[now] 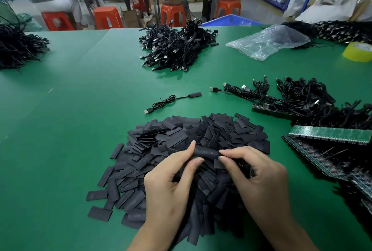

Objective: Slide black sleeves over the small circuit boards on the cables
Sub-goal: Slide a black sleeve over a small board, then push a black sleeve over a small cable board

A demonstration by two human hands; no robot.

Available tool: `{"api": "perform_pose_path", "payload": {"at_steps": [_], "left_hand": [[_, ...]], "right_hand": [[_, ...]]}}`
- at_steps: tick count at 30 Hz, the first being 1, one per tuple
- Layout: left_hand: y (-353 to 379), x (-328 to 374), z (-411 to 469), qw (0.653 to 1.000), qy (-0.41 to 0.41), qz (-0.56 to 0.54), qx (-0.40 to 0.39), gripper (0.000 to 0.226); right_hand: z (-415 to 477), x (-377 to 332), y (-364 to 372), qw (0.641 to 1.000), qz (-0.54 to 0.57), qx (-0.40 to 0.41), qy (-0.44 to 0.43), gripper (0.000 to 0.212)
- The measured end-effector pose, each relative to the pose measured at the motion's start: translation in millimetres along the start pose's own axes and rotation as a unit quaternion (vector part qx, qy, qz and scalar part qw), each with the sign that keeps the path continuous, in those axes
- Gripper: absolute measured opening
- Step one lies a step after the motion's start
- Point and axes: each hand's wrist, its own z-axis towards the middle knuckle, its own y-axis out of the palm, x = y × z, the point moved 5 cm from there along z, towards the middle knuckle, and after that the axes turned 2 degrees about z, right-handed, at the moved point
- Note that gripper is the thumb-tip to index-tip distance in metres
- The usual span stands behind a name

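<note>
A black sleeve (206, 152) is held level between both hands, just above a big heap of flat black sleeves (181, 140). My left hand (171, 186) pinches its left end between thumb and fingers. My right hand (259, 178) pinches its right end; a dark part, maybe a cable or board, is hidden in that palm. One sleeved cable (171, 100) lies alone on the green table (70, 109) beyond the heap. Unsleeved cables with small boards (298, 99) are piled at the right.
A pile of sleeved cables (177, 49) sits at the far middle. Green circuit board panels (330, 136) lie at the right edge. A clear plastic bag (269, 43) and yellow tape roll (358, 51) are far right. Another cable pile (18, 47) is far left. People sit on red stools beyond.
</note>
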Motion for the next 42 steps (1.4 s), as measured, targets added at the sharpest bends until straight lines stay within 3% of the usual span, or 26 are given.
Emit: {"api": "perform_pose_path", "payload": {"at_steps": [16, 20, 23, 26, 30, 32, 37, 42], "left_hand": [[3.5, -4.2, -2.3, 0.999, 0.010, 0.008, -0.036, 0.043], [9.7, -4.5, -3.8, 0.996, -0.012, -0.024, -0.083, 0.056], [15.9, -3.0, -5.9, 0.992, -0.026, -0.038, -0.119, 0.068], [28.0, 10.2, -6.1, 0.986, 0.039, 0.024, -0.159, 0.044], [51.9, 31.8, -10.1, 0.958, 0.136, 0.132, -0.214, 0.042], [57.8, 34.8, -11.3, 0.949, 0.126, 0.140, -0.253, 0.038], [32.5, 20.8, 17.6, 0.960, -0.039, 0.073, -0.268, 0.026], [6.5, -27.4, 104.1, 0.940, -0.020, 0.269, -0.208, 0.023]], "right_hand": [[0.1, -0.3, -1.2, 1.000, -0.001, 0.018, -0.010, 0.006], [3.1, 0.8, -3.6, 0.999, 0.028, 0.022, 0.031, 0.015], [5.0, 9.8, -3.2, 0.965, 0.204, 0.029, 0.160, 0.017], [8.2, 12.3, -3.3, 0.893, 0.369, 0.062, 0.249, 0.014], [4.8, 12.0, 3.3, 0.828, 0.462, 0.071, 0.309, 0.018], [3.6, 12.4, 5.5, 0.818, 0.474, 0.076, 0.317, 0.024], [12.9, 20.4, -9.2, 0.828, 0.456, 0.108, 0.309, 0.035], [16.4, 38.0, -24.2, 0.848, 0.397, 0.136, 0.323, 0.014]]}}
